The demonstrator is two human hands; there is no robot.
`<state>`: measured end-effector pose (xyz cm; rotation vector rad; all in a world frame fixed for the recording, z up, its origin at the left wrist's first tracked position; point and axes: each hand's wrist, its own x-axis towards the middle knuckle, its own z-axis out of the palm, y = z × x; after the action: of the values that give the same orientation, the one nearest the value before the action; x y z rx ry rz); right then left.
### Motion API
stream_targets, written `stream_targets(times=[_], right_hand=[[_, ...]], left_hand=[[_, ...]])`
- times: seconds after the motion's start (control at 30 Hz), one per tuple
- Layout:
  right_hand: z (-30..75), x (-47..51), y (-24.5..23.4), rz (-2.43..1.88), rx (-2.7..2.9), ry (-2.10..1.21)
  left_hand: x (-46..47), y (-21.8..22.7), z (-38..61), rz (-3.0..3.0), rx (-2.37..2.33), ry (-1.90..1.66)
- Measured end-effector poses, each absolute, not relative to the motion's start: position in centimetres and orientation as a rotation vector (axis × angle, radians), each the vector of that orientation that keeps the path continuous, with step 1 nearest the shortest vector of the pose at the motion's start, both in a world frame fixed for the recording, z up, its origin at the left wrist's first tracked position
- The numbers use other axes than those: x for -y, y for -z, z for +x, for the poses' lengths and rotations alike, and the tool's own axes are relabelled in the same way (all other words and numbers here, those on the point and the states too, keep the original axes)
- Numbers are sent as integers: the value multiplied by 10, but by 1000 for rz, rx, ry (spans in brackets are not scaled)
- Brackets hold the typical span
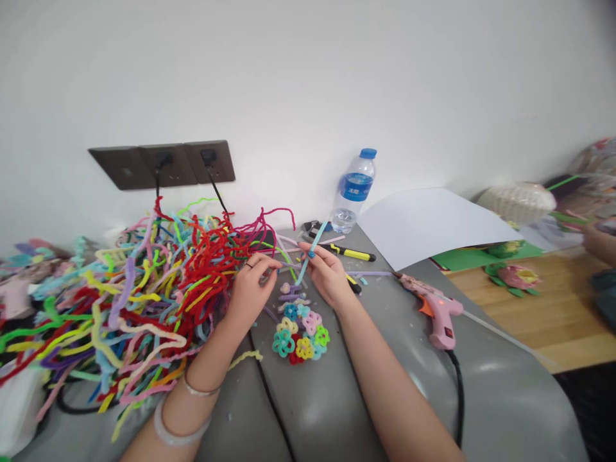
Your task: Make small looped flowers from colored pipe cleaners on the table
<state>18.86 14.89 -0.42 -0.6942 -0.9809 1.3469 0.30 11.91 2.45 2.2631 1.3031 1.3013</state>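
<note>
My right hand (325, 273) pinches a light blue pipe cleaner (317, 237) that slants up to the right. Close by on the left, my left hand (255, 279) has thumb and forefinger pressed together; what is between them, if anything, is too small to make out. A purple pipe cleaner (291, 264) shows between the two hands, but I cannot tell if it is held. Below the hands lies a cluster of looped pipe-cleaner flowers (304, 348) in several colours. Small purple pieces (289, 296) sit just above it.
A big tangle of pipe cleaners (144, 308) covers the left side. At right lies a pink glue gun (436, 311) with a black cord. Behind stand a water bottle (353, 192), a yellow-black cutter (351, 251) and white paper (433, 221). Another person's hand (599, 240) shows far right.
</note>
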Motion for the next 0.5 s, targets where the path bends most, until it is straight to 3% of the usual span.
stream_targets(times=[0.5], right_hand=[[188, -149, 11, -842, 1180, -1253]], left_hand=[[-118, -23, 5, 2272, -1238, -1240]])
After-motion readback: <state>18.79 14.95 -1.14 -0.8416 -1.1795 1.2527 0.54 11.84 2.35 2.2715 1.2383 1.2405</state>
